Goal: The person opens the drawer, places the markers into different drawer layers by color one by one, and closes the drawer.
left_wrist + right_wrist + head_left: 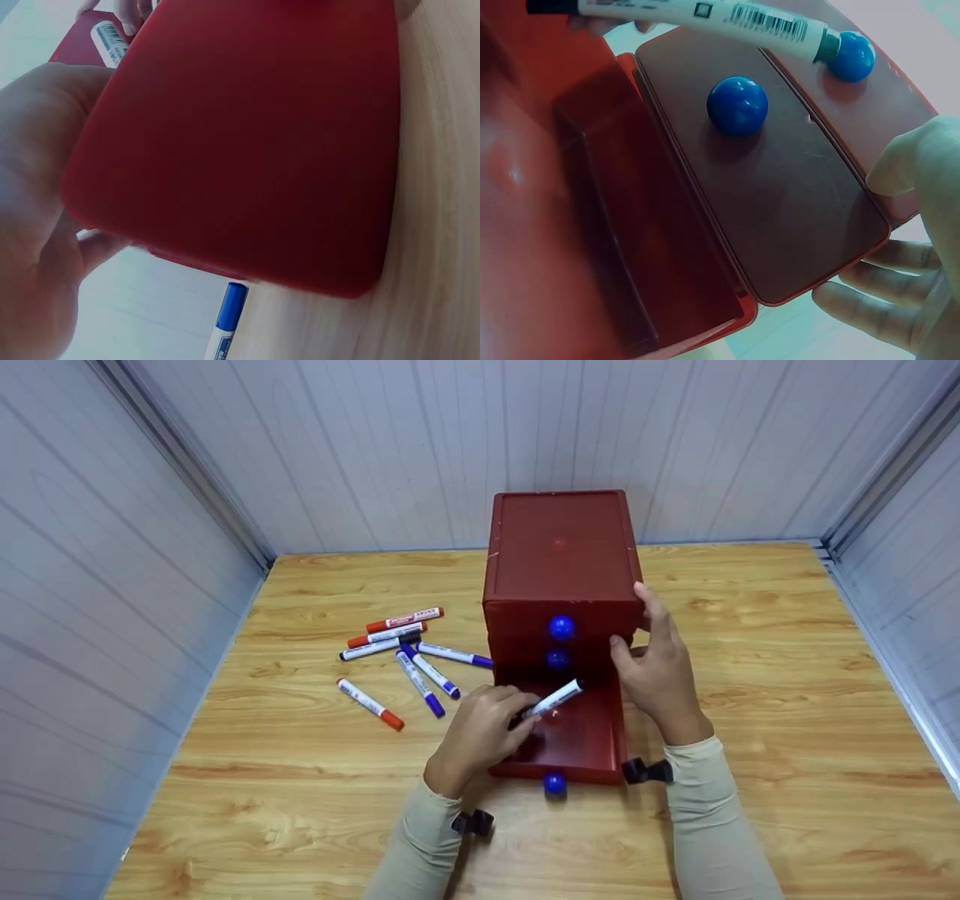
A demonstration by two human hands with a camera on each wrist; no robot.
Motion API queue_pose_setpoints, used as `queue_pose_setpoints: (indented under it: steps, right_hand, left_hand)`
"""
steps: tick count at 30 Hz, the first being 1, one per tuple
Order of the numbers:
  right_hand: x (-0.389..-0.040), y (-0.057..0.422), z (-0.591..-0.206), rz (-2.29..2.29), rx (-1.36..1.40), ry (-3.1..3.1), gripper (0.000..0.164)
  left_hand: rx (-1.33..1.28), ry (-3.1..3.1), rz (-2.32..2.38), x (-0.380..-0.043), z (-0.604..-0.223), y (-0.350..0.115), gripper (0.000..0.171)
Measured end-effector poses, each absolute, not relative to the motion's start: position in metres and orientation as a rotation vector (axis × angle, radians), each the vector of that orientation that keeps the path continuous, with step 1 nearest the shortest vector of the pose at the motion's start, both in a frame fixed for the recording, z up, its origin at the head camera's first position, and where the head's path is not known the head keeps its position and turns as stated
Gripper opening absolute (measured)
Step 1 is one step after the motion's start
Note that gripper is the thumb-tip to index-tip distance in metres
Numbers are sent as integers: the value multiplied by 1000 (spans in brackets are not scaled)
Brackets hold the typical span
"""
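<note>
A red plastic drawer cabinet (pixel 559 547) with round blue knobs stands upright on the table, its bottom drawer (pixel 589 739) pulled out toward me. Over that drawer, my left hand (pixel 484 727) pinches a white marker (pixel 557 699) with a black cap. The marker slants up to the right; in the right wrist view its barcode (pixel 769 22) shows. My right hand (pixel 661 679) grips the cabinet's right front edge, thumb (pixel 896 165) on the front and fingers along the side. In the left wrist view the drawer front (pixel 240 142) hides part of the left hand.
To the cabinet's left lie several markers: red ones (pixel 405 619), a lone red one (pixel 369 703), blue ones (pixel 420 682) and a black one (pixel 375 649). One blue marker (pixel 455 654) reaches the cabinet's side. Pale panel walls (pixel 375 450) enclose the wooden table (pixel 285 780).
</note>
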State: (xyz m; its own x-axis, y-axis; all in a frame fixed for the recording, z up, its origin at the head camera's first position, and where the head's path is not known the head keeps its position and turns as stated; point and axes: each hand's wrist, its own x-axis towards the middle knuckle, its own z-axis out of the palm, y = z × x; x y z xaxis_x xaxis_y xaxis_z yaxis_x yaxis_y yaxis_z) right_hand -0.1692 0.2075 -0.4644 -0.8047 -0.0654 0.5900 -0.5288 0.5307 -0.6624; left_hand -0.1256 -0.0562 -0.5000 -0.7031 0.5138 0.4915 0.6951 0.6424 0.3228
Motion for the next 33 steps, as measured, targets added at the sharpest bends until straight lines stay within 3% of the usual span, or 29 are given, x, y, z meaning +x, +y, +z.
queue_pose_setpoints:
  steps: [33]
  right_hand:
    - [-171,207,-466,1216,471,-2255,74]
  left_hand:
    - [-969,-2720,-604,-128,-505,-47,16]
